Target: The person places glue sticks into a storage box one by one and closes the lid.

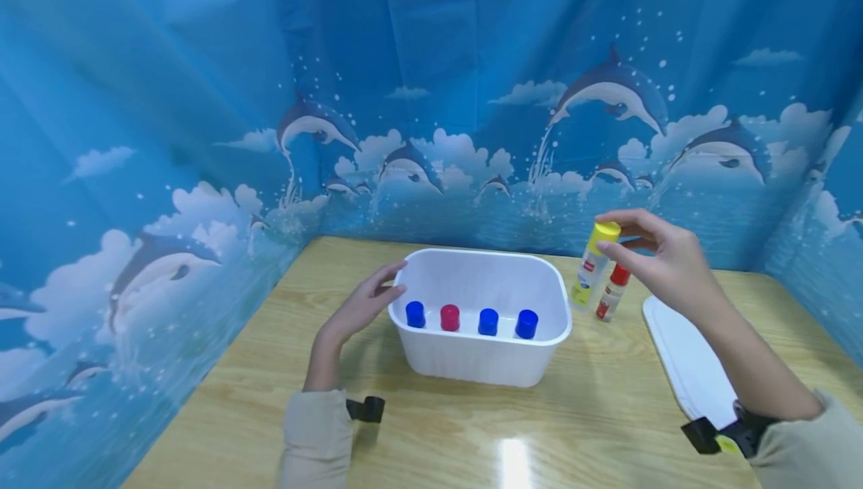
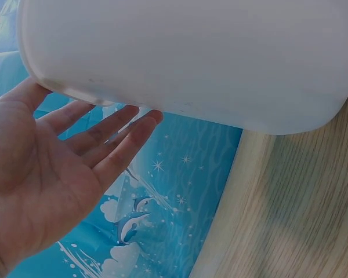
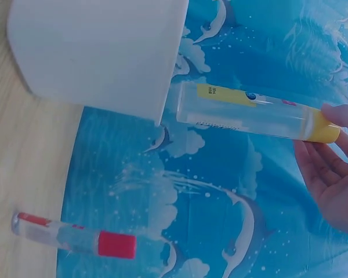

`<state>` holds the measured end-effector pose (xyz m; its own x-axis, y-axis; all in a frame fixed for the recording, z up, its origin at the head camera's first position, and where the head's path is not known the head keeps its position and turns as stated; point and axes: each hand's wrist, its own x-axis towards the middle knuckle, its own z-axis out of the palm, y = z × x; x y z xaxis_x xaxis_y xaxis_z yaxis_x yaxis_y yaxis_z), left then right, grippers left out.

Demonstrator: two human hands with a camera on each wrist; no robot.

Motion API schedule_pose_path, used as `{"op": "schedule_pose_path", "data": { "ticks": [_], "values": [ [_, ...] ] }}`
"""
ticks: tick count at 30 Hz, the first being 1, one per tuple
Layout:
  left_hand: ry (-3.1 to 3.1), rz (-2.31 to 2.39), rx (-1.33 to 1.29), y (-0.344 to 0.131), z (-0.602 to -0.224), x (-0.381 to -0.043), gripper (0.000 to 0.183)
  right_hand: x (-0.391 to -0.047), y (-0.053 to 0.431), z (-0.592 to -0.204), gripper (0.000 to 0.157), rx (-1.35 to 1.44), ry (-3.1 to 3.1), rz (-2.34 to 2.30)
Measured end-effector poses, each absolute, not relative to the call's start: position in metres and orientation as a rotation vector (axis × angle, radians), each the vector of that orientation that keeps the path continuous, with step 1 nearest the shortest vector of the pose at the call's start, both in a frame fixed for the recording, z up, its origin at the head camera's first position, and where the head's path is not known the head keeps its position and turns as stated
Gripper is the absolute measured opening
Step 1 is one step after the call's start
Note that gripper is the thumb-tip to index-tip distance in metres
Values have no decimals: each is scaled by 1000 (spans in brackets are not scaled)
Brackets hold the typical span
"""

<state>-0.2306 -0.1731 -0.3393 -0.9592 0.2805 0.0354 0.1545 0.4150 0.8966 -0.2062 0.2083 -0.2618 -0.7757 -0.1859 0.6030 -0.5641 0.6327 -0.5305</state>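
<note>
My right hand (image 1: 664, 257) pinches the yellow cap of a clear liquid glue bottle (image 1: 589, 272) between thumb and fingers. In the right wrist view this glue bottle (image 3: 238, 112) hangs off the table, its base close to the bin's side. A smaller red-capped glue bottle (image 1: 611, 294) stands upright just to its right. My left hand (image 1: 360, 302) touches the left rim of the white bin (image 1: 479, 358), fingers loosely extended along its outside in the left wrist view. Inside the bin stand several capped items, one red (image 1: 449, 317) and the others blue (image 1: 415, 314); their lower parts are hidden by the front wall.
A white board or tray (image 1: 691, 362) lies on the wooden table (image 1: 593, 421) at the right, partly under my right forearm. Behind and at the sides hangs a blue curtain (image 1: 431, 84) printed with dolphins.
</note>
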Motion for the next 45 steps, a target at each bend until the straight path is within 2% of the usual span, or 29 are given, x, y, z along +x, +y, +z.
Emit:
{"op": "schedule_pose_path", "data": {
  "ticks": [12,32,45],
  "values": [
    [2543,1627,395,-182,-369,-252,56,-224,170,-256,29,716,-2346,1088],
    [2525,1658,419,-184,-372,-254,53,-255,110,-285,29,874,-2388,1251],
    [2531,1653,409,-182,-370,-253,52,-263,89,-309,28,843,-2573,1366]
  ]
}}
